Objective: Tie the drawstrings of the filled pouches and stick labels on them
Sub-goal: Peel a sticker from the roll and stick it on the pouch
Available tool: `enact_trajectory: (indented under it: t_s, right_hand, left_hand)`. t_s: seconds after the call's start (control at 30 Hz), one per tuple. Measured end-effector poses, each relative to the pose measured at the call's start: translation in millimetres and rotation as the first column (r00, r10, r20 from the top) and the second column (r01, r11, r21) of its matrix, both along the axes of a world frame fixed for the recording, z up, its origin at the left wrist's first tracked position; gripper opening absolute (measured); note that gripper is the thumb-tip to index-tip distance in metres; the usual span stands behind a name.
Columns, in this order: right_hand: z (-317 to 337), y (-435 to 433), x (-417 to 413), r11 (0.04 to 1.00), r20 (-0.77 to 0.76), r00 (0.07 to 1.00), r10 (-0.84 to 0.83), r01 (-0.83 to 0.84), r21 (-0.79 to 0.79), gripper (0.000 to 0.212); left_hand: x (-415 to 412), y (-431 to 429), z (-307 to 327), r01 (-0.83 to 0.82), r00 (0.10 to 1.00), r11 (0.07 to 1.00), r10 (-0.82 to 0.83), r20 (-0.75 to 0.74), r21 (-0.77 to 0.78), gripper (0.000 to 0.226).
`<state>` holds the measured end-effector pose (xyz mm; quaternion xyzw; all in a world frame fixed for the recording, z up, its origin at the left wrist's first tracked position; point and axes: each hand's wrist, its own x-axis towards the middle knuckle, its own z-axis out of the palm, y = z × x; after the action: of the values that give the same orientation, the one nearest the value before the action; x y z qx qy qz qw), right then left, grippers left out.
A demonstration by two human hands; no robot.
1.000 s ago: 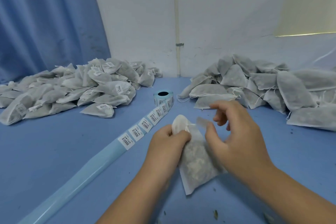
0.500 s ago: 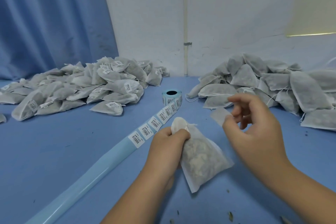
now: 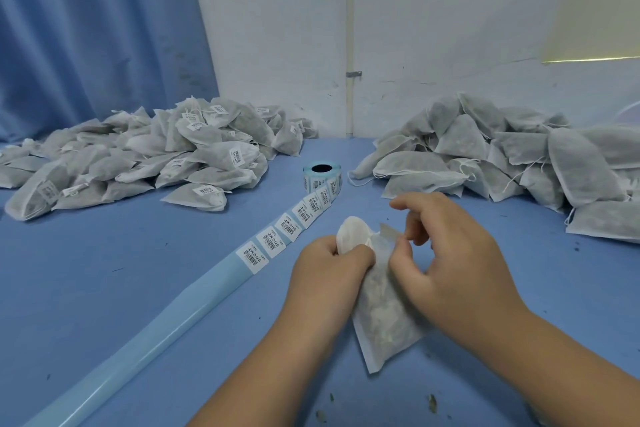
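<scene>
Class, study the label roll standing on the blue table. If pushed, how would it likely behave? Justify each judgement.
The label roll stands on its flat end, hole upward, so it would probably slide, not roll. Paper with a hollow core, it is likely light. Its thin unwound strip would probably flop and drag behind.

We find bare blue tabletop (image 3: 104, 288) at near left and near right, wide enough for a hand to pass. A long pale blue strip of label backing paper (image 3: 173, 315) crosses the left stretch diagonally, up to a small blue roll of barcode labels (image 3: 322, 177) standing in the gap between a heap of labelled white mesh pouches (image 3: 156, 156) and a heap of unlabelled white mesh pouches (image 3: 502, 156). Our left hand (image 3: 332, 274), gripping a filled white pouch (image 3: 384, 322), and right hand (image 3: 450, 263), pinching a small white label (image 3: 389, 231), occupy the near centre.
</scene>
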<state>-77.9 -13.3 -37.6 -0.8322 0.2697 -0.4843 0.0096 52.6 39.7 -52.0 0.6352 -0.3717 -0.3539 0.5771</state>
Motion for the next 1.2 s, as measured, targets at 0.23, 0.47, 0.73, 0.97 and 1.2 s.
enact_trajectory:
  t_s: [0.23,0.47,0.73,0.97,1.2]
  right_hand:
    - [-4.3,2.4,5.1,0.999,-0.106,0.994,0.036,-0.033,0.027,0.039]
    - [-4.5,1.6,1.3,0.986,-0.142,0.982,0.123,-0.105,0.133,0.04]
    - [-2.1,4.7,-1.1,0.959,-0.192,0.956,0.22,-0.176,0.223,0.032]
    - [-2.9,-1.2,-3.8,0.664,0.272,0.889,0.37,-0.457,0.591,0.032]
    - [-3.8,-9.0,-6.4,0.392,0.441,0.87,0.219,-0.493,0.777,0.018]
  left_hand:
    - [-2.8,-1.0,0.4,0.013,0.999,1.0,-0.013,0.035,0.009,0.049]
    - [-3.9,4.4,7.5,0.109,0.993,0.994,-0.109,0.043,0.008,0.033]
    - [-2.4,5.3,6.2,0.087,0.996,0.996,-0.087,0.032,0.009,0.034]
    - [5.5,5.4,2.8,0.063,0.979,0.995,-0.077,-0.188,-0.079,0.024]
    - [-1.0,10.1,4.3,0.14,0.977,0.986,-0.153,-0.15,-0.092,0.023]
